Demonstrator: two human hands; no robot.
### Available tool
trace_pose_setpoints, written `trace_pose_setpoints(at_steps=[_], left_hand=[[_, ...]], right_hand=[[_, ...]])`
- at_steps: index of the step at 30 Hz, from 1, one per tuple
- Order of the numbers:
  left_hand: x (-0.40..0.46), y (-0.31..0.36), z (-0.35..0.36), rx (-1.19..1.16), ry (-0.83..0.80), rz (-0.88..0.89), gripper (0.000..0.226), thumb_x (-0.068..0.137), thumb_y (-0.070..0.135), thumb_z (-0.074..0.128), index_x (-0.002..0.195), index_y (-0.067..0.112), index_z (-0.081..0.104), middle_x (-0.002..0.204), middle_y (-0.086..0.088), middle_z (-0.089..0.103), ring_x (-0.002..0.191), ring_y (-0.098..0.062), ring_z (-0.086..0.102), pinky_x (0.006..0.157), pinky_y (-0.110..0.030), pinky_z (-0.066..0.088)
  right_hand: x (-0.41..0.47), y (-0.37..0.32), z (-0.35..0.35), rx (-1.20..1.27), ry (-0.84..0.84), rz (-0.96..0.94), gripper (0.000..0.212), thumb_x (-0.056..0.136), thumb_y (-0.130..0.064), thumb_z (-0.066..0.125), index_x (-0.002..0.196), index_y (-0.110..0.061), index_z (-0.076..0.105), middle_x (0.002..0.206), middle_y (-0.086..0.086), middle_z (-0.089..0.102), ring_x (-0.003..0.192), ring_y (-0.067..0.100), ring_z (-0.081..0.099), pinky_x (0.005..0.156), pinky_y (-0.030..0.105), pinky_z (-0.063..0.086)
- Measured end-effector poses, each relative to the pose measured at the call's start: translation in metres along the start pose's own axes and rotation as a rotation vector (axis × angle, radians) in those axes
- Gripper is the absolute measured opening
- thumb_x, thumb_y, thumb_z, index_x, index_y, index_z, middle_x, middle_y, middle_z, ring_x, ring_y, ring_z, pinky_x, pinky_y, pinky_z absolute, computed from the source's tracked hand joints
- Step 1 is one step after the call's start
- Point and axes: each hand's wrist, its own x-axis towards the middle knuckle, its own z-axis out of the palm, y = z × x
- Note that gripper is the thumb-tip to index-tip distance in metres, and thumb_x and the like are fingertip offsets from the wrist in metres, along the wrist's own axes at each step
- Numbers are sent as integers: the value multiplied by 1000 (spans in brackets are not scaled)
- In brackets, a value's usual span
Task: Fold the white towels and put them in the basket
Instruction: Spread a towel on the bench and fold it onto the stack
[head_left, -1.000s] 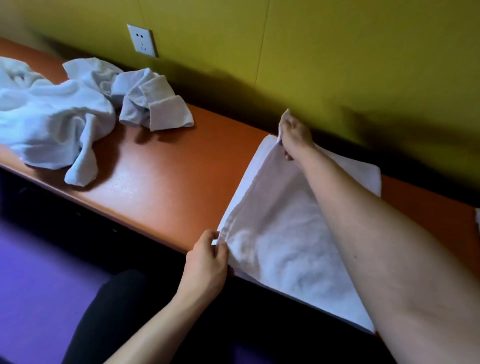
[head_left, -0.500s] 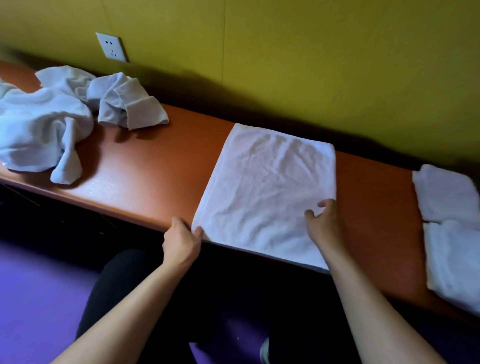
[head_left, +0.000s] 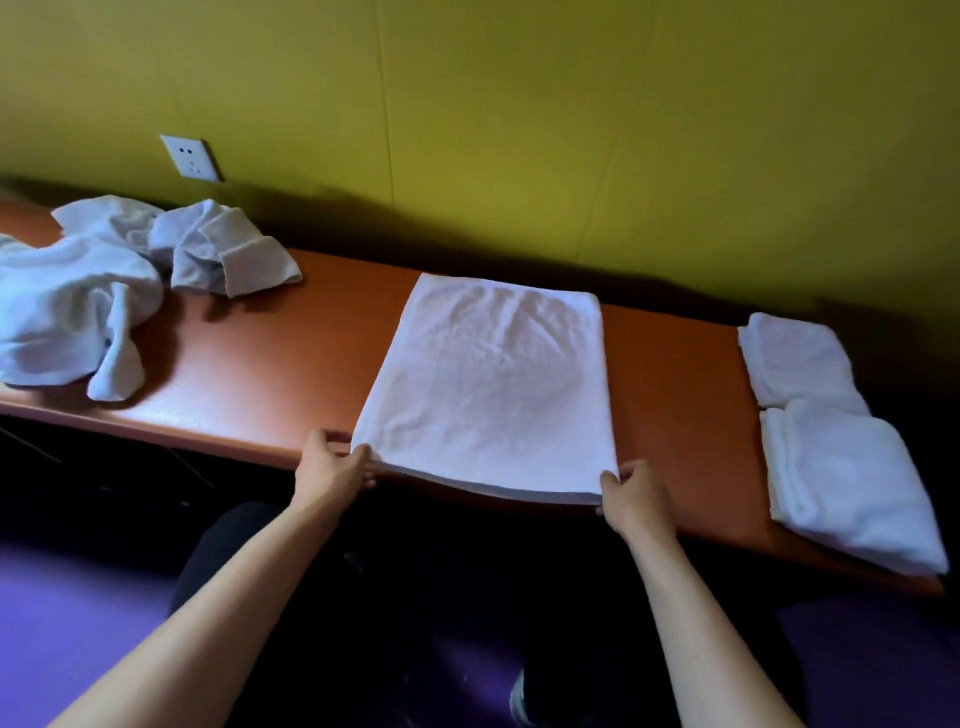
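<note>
Right hand (head_left: 631, 493) now apparently pinching towel (head_left: 488, 384) corner.

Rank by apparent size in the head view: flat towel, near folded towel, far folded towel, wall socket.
1. flat towel
2. near folded towel
3. far folded towel, though it lies further from the camera, so true order with the near one is unsure
4. wall socket

Two hands (head_left: 332, 470) (head_left: 631, 493), one flat towel (head_left: 491, 384), two folded towels (head_left: 795, 358) (head_left: 847, 478), one crumpled towel heap (head_left: 104, 291), one socket (head_left: 191, 157).
</note>
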Motion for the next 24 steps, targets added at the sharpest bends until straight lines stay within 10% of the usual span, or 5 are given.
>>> trace_pose_setpoints(at_steps=[5, 13, 16, 24], left_hand=[[-44, -3, -21, -151, -87, 168, 28, 95, 5, 57, 113, 24, 65, 84, -14, 68, 65, -22, 67, 66, -34, 61], [-87, -15, -54, -231, -223, 240, 27, 86, -6, 70, 102, 15, 74, 91, -6, 76, 75, -12, 66, 76, -21, 57], [-88, -12, -51, -161, -135, 344, 18, 90, -1, 70, 98, 15, 74, 84, -1, 76, 71, -8, 65, 69, -14, 55], [-48, 25, -30, 5, 55, 510, 13, 93, 24, 70, 88, 36, 67, 94, 1, 64, 81, -6, 63, 74, -21, 46]], right_hand=[[-38, 9, -27, 290, 83, -121, 19, 95, -20, 60, 112, -23, 51, 87, 6, 68, 44, 6, 64, 57, 26, 44], [-77, 29, -54, 858, -61, -51, 2, 93, -16, 67, 93, -15, 68, 89, 5, 69, 52, 9, 62, 57, 21, 55], [-81, 32, -60, 1170, -226, -26, 30, 78, -18, 74, 106, -10, 68, 98, 10, 72, 82, 15, 70, 80, 24, 59], [-32, 13, -62, 582, 88, -332, 16, 91, -12, 69, 94, -27, 72, 75, -10, 71, 69, 5, 62, 72, 23, 51]])
